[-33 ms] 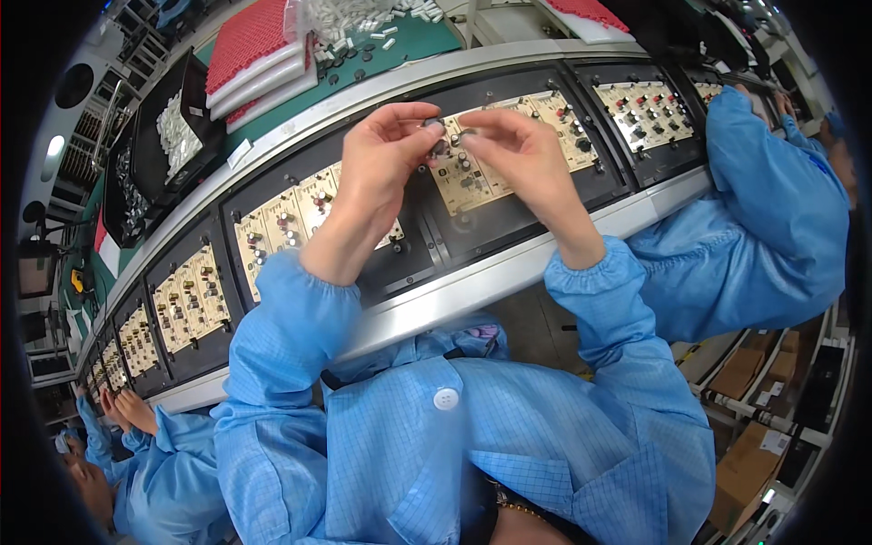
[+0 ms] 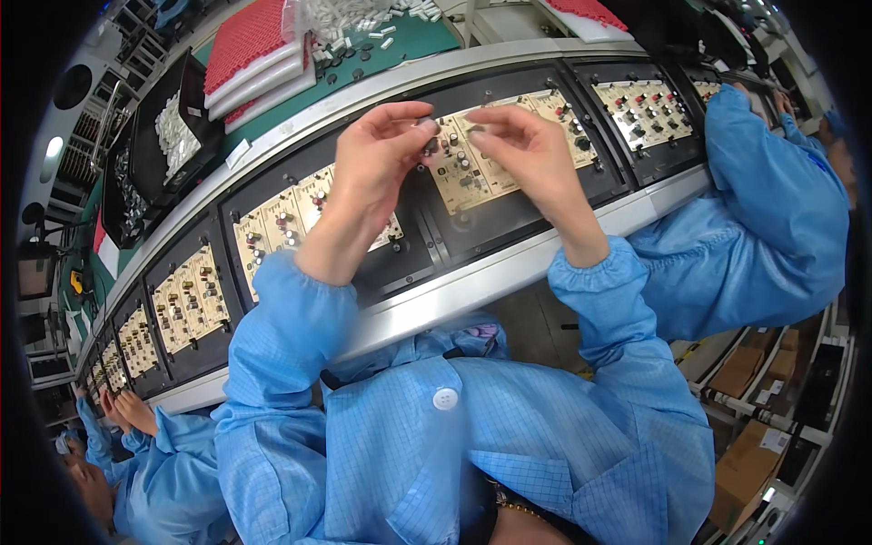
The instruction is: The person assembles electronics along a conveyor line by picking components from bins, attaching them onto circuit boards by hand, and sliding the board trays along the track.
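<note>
Biggest thing there was the line (image 2: 436, 298), silver-edged and bent by the fisheye, running from the lower left of the frame to the upper right. The wearer's blue coat (image 2: 391, 427) took up most of the bottom middle. One co-worker (image 2: 754, 245), also in blue, was over on the right, and another (image 2: 177, 481) was at the lower left with hands by the line. A green desk (image 2: 431, 41) showed along the top.

Black trays (image 2: 518, 222) sat along the line, tan boards in them. Upper left had a black bin (image 2: 195, 86) with white bits inside, plus a red and white foam stack (image 2: 250, 50) on the desk. A cardboard box (image 2: 749, 472) was at the lower right.

Both hands were up at the top middle, just apart, over a board (image 2: 463, 193) dotted with little parts. The left hand (image 2: 372, 154) had thumb and index pinched on a dark part (image 2: 430, 145), left of the right hand's fingertips. The right hand (image 2: 531, 150) looked pinched too, on a grey bit (image 2: 476, 130) too small to make out.

Tiniest stuff: loose white pieces (image 2: 350, 18) and black discs (image 2: 350, 56) scattered on the desk, top middle.
</note>
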### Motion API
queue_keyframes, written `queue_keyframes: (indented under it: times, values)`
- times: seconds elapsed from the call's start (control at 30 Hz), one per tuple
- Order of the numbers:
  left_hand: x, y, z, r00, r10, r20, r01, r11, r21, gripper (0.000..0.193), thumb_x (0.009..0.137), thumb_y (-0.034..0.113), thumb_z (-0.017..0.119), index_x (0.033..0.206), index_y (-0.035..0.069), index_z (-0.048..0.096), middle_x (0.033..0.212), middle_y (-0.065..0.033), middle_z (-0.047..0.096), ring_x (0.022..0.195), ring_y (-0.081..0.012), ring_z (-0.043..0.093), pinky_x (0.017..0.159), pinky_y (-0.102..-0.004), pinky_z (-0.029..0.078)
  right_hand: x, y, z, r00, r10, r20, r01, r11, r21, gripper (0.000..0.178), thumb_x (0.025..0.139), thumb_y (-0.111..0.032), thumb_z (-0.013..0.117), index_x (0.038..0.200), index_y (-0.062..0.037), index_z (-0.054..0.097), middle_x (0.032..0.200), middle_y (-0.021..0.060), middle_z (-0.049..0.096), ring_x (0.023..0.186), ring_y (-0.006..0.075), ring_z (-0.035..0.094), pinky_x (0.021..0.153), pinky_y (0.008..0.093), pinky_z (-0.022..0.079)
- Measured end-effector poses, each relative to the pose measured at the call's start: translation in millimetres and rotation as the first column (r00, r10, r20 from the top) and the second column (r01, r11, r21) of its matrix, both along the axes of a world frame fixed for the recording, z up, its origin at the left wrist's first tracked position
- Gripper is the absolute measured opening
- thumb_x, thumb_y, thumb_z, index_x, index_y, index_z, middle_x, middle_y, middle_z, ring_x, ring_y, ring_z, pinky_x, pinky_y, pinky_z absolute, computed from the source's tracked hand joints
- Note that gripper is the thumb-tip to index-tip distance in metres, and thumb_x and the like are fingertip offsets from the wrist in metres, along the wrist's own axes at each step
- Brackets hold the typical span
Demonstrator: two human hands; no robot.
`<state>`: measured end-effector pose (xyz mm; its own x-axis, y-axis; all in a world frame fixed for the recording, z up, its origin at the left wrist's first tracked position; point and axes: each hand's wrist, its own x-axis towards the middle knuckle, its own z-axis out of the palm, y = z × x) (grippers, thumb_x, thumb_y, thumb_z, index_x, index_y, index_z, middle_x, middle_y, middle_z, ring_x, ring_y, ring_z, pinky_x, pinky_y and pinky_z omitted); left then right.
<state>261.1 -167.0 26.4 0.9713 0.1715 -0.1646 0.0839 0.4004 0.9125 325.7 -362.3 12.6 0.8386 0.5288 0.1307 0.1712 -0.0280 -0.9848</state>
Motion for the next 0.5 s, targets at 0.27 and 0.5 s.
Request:
queue_keyframes:
  times: [0.27, 0.5]
  values:
    - [-35, 44, -19, 0.978, -0.182, -0.102, 0.109, 0.863, -0.494, 0.026, 0.097, 0.005, 0.056, 0.121, -0.006, 0.058, 0.103, -0.0171, 0.065, 0.082, -0.0198, 0.063, 0.076, -0.0304, 0.057, 14, -55, -6, 0.963, -0.016, 0.27, 0.081, 0.97, -0.23, 0.02, 0.086, -0.003, 0.072, 0.105, 0.0009, 0.072, 0.096, 0.0041, 0.07, 0.088, 0.0077, 0.062, 0.073, 0.0203, 0.049]
    - [-47, 49, -16, 0.978, -0.094, -0.189, 0.028, 0.944, -0.327, 0.029, 0.092, -0.001, 0.054, 0.12, -0.006, 0.059, 0.101, -0.0177, 0.064, 0.077, -0.0183, 0.062, 0.071, -0.0299, 0.056, 13, -53, -11, 0.732, 0.155, 0.664, 0.124, 0.927, -0.354, 0.014, 0.082, -0.001, 0.072, 0.095, 0.0009, 0.071, 0.086, 0.0088, 0.068, 0.08, 0.0192, 0.063, 0.073, 0.0297, 0.049]
